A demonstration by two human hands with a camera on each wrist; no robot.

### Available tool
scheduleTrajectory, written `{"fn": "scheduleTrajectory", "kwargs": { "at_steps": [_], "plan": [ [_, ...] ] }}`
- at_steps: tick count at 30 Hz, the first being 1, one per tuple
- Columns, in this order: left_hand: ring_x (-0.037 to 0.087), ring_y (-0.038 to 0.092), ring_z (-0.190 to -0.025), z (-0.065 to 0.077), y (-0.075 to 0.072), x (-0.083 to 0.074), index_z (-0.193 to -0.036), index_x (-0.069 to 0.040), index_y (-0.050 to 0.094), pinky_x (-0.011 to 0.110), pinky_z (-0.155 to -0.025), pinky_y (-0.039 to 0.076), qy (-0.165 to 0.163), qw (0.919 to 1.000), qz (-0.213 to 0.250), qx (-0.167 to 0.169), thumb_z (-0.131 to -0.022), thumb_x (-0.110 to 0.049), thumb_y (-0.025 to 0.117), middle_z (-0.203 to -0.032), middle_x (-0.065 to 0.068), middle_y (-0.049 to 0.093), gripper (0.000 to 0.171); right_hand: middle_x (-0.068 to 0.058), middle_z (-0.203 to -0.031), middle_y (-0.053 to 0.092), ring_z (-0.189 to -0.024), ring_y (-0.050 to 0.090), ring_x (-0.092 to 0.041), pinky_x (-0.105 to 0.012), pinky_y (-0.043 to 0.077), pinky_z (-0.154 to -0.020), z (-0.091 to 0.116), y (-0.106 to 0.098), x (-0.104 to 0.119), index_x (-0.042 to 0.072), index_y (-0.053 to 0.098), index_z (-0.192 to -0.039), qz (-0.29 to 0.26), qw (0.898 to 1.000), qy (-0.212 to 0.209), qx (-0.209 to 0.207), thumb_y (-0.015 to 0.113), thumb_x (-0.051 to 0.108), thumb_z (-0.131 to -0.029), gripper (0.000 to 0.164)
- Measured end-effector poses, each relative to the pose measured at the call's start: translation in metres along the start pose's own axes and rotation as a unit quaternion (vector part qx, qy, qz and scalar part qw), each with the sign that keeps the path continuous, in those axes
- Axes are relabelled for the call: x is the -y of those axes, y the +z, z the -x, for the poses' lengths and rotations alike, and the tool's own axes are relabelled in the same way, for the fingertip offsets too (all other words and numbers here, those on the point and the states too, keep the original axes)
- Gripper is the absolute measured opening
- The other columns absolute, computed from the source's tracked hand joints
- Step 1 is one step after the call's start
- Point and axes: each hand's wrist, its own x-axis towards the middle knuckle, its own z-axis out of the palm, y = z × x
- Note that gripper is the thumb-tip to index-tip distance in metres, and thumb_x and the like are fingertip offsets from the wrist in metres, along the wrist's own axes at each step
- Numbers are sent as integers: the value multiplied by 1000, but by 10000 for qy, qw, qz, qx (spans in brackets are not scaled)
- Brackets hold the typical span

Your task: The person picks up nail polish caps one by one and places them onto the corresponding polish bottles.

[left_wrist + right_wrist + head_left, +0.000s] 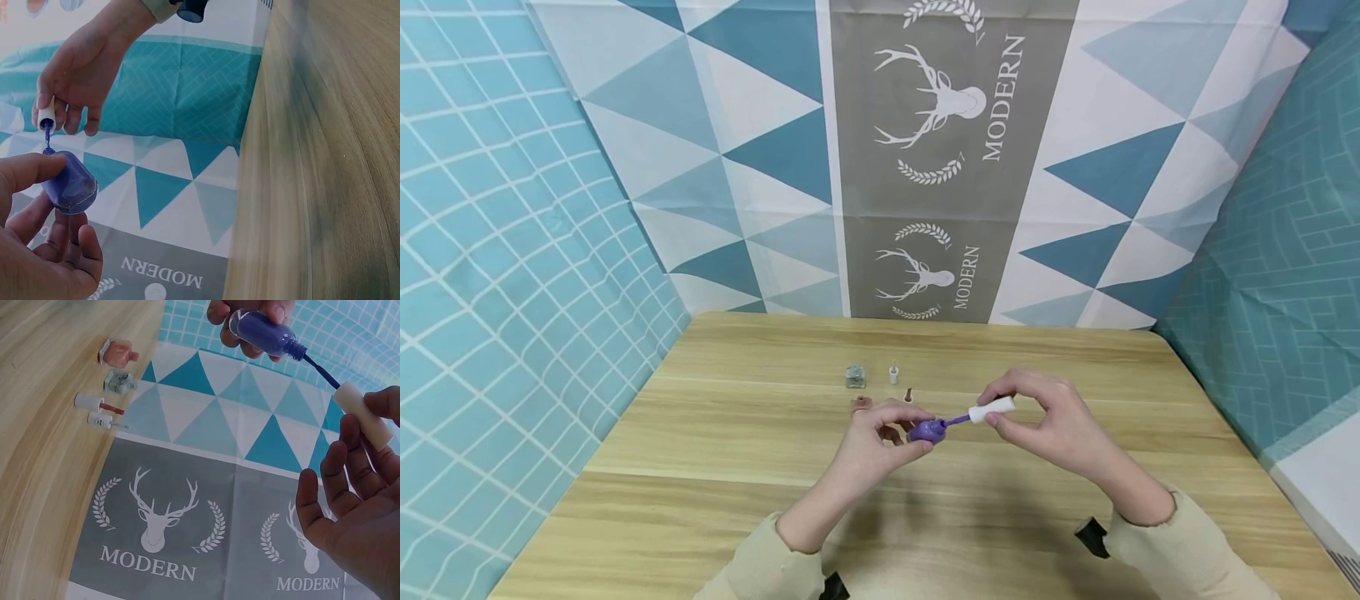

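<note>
My left hand [874,432] pinches a nail polish bottle [927,431] of purple polish between thumb and fingers. The bottle is tilted, its uncapped neck facing my right hand [1063,423]. Thumb and fingers of that hand grip the white cap [992,409]. From the cap extends a purple-coated brush [322,370], its tip at the bottle's mouth. Whether the tip is slightly inside or just touches the rim, I cannot tell. Both hands are held above the wooden table [715,433].
Beyond my left hand stand a pale glittery polish bottle [855,377] and a pink polish bottle [117,354], both uncapped. Beside them, a white cap with a pale brush [893,375] and another with a reddish-brown brush [908,397] stand brush up. Patterned cloth [760,167] hangs behind the table.
</note>
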Motion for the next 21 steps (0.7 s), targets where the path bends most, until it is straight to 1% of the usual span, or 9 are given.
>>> {"fn": "scheduleTrajectory", "kwargs": {
  "at_steps": [2,6,13,21],
  "plan": [
    [11,52,-82,2,-1,-8,-98,-1,72,21,-65,47,-9,10000,-3,34,-74,2,74,-100,11,68,25,18,-90,64,-80,60,-2,-25,49,-71,0,0,0,28,65,-96,12,10000,-23,13,75,6,-78,30],
    [12,53,-82,4,-2,-12,-99,-1,72,20,-66,47,-65,9999,-25,74,-74,2,74,-100,10,68,25,18,-90,64,-80,60,-2,-27,50,-71,-1,0,1,28,65,-96,22,10000,-36,41,74,6,-79,29],
    [14,53,-83,3,-1,-12,-99,-3,73,21,-66,46,-106,9999,-38,90,-74,2,74,-100,8,69,26,18,-91,64,-81,60,-2,-28,50,-74,-1,2,2,27,66,-97,-51,9999,-36,156,74,7,-79,28],
    [14,53,-84,3,0,-12,-100,-4,73,21,-66,47,-175,9997,-35,191,-75,1,74,-100,6,68,25,17,-92,65,-83,61,-2,-29,50,-78,-3,6,2,27,66,-98,-84,9997,-83,221,74,9,-80,27]
  ]
}}
